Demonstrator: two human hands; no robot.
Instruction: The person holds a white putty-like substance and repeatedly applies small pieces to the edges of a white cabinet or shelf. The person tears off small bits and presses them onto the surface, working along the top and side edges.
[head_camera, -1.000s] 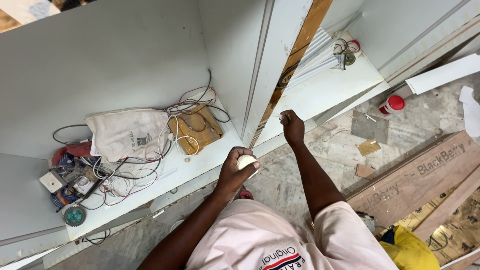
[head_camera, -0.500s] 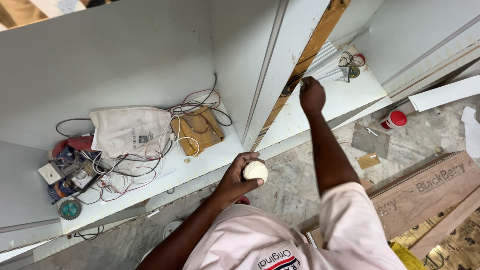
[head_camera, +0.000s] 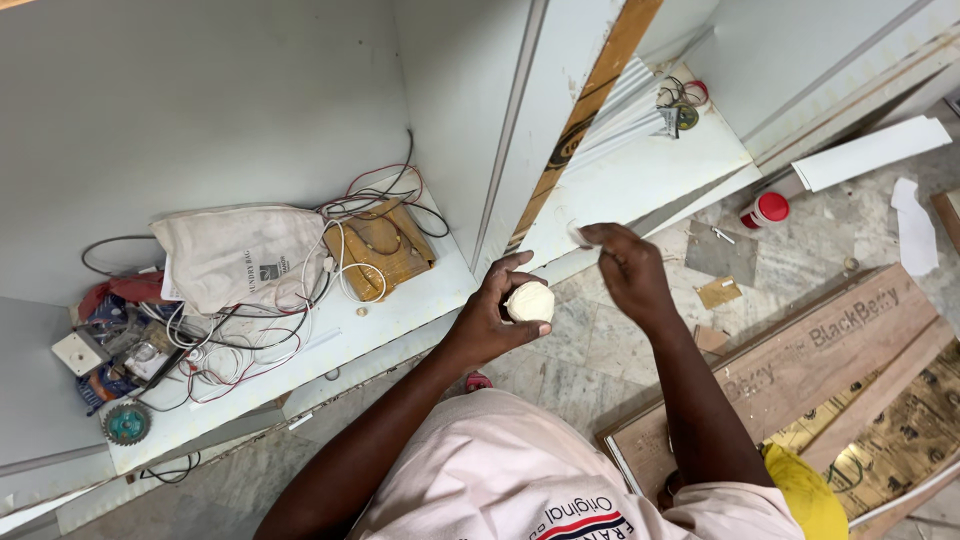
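My left hand (head_camera: 497, 315) holds a pale, roundish lump of putty (head_camera: 528, 301) in front of the white cabinet's lower shelf (head_camera: 420, 305). My right hand (head_camera: 625, 268) is just to its right, fingers pinched together on what looks like a small thin pale piece; I cannot tell what it is. Both hands hover near the bottom of the cabinet's upright divider, whose raw brown plywood edge (head_camera: 590, 110) runs up and to the right.
The left shelf holds a white cloth bag (head_camera: 240, 255), tangled wires (head_camera: 330, 240), a wooden box (head_camera: 385, 245), a white socket (head_camera: 78, 352) and a saw blade (head_camera: 126, 423). A red-capped container (head_camera: 766, 210) and plywood boards (head_camera: 800, 370) lie on the marble floor.
My right hand came down from the plywood edge of the divider to beside the putty lump. My left hand with the lump stayed nearly in place.
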